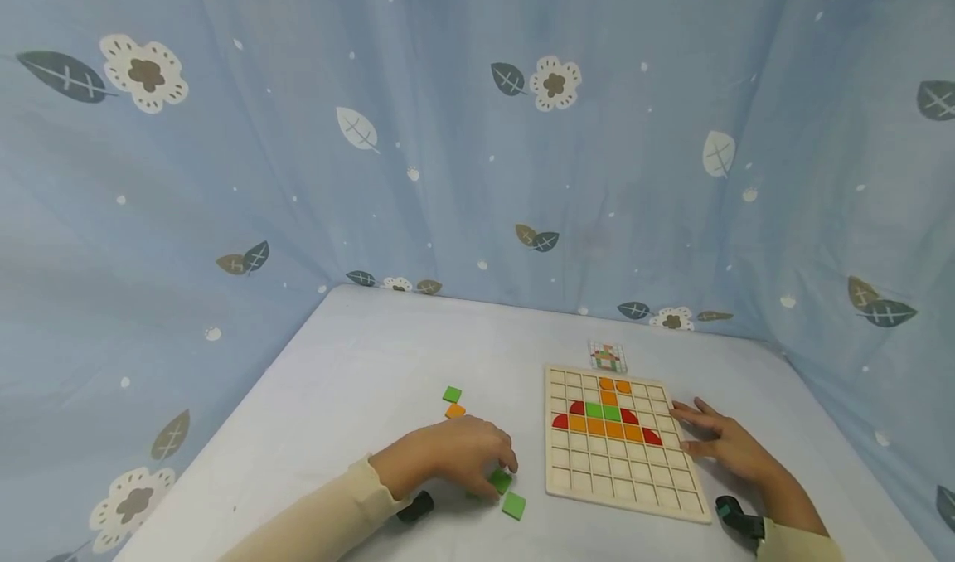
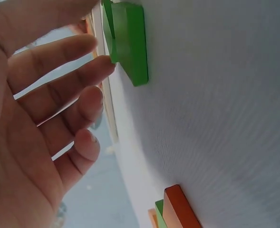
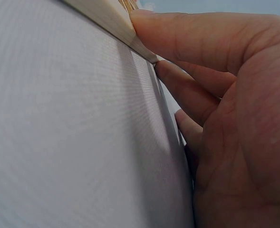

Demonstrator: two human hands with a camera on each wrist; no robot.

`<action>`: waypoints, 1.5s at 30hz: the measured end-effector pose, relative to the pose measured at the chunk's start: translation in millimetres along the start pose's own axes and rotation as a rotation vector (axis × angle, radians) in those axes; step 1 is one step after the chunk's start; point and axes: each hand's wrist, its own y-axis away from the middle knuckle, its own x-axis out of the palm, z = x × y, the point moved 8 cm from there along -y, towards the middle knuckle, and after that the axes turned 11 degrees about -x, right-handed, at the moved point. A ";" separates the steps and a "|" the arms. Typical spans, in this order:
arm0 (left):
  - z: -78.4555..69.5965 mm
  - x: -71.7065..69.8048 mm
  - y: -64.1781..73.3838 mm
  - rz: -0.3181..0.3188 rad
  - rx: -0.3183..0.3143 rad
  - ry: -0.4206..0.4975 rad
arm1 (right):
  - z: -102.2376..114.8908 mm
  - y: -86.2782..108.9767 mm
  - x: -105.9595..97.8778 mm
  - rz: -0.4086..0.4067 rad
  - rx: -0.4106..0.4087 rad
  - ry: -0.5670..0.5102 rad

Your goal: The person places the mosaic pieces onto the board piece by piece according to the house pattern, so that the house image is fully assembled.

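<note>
My left hand hovers low over loose square green tiles, its fingers loosely bent and thumb apart from them. One green tile lies between thumb and fingertips; a second green tile lies just in front. In the left wrist view the fingertips are right at the edge of a thick green tile. My right hand rests with extended fingers and thumb against the right edge of a wooden grid board. Orange, green and red pieces fill some of the board's cells in a stepped figure.
A small picture card with a similar figure lies behind the board. Left of the board are another green tile and an orange tile. A blue patterned curtain hangs around the white table.
</note>
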 end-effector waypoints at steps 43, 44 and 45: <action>-13.9 -0.2 -18.3 0.000 0.042 -0.135 | 1.6 0.6 -1.0 -0.021 -0.009 -0.003; -14.2 -0.7 -20.5 -0.003 0.041 -0.138 | 1.8 0.5 -0.9 -0.016 -0.009 -0.001; -14.9 -1.9 -22.3 -0.005 0.040 -0.138 | 1.3 0.4 -0.7 -0.015 -0.006 -0.002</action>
